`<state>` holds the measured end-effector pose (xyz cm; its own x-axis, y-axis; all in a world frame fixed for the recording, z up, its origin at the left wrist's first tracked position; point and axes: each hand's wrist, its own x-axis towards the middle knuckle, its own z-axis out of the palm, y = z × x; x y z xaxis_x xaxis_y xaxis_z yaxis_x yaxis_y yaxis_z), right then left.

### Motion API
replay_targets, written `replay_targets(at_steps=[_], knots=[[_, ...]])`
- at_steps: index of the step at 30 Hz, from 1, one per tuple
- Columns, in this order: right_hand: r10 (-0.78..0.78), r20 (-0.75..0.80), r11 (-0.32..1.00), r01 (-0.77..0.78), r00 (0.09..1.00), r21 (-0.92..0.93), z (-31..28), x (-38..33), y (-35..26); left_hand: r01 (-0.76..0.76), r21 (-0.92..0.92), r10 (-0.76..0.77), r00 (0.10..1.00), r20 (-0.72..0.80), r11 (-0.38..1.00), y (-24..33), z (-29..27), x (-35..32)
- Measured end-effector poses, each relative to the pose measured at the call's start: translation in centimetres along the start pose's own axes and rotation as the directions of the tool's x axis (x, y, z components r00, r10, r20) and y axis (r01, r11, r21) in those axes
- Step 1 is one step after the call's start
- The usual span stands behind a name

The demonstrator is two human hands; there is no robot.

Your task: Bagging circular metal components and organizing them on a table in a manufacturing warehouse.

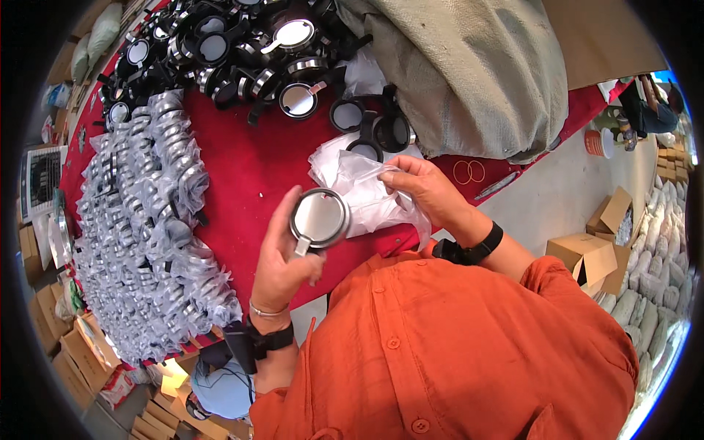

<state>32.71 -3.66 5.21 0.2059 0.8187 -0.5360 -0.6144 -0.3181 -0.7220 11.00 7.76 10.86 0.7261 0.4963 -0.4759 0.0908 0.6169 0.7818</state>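
My left hand [274, 260] is closed round a round silver-topped lid [320, 215] with a dark rim and a small metal tab at its lower side. To the right, my right hand [433, 192] pinches a thin clear plastic bag [374, 196] between thumb and fingers. More of this thin plastic lies under and behind that bag at the table edge. The lid is beside the bag, outside it. Just beyond the bags sit a few loose black-rimmed lids [392, 130].
A large heap of loose black and silver lids [297, 99] covers the far side of the red table [242, 169]. Bagged lids [147, 242] are stacked in rows at the left. A beige sack [469, 73] stands far right, near two rubber bands [468, 172]. Cardboard boxes [583, 257] are on the floor.
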Motion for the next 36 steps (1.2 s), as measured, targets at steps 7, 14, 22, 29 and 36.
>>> replay_targets(at_steps=[7, 14, 22, 29, 36], knots=[[0.054, 0.204, 0.984, -0.017, 0.978, -0.176, 0.8, -1.2, -0.7, -0.269, 0.573, 0.266, 0.96, 0.091, 0.774, -3.9, 1.2, 0.9], [0.03, 0.219, 0.991, 0.001, 0.975, -0.137, -0.6, -2.3, -0.4, -0.333, 0.601, 0.228, 0.942, 0.246, 0.727, -4.1, 2.0, 1.8], [0.114, 0.235, 0.991, -0.092, 0.965, -0.101, -1.2, -3.0, -0.7, -0.074, 0.347, -0.002, 0.977, 0.214, 0.935, -4.8, 3.6, 2.2], [-0.01, 0.09, 0.848, 0.056, 0.996, -0.526, -0.2, -4.6, -1.0, -0.208, 0.215, 0.235, 0.966, -0.106, 0.954, -6.6, 3.5, 2.6], [-0.376, 0.462, 0.467, 0.595, 0.803, -0.654, 2.8, -4.7, 0.3, -0.297, 0.461, 0.407, 0.899, -0.159, 0.836, -8.7, 5.5, 3.7]])
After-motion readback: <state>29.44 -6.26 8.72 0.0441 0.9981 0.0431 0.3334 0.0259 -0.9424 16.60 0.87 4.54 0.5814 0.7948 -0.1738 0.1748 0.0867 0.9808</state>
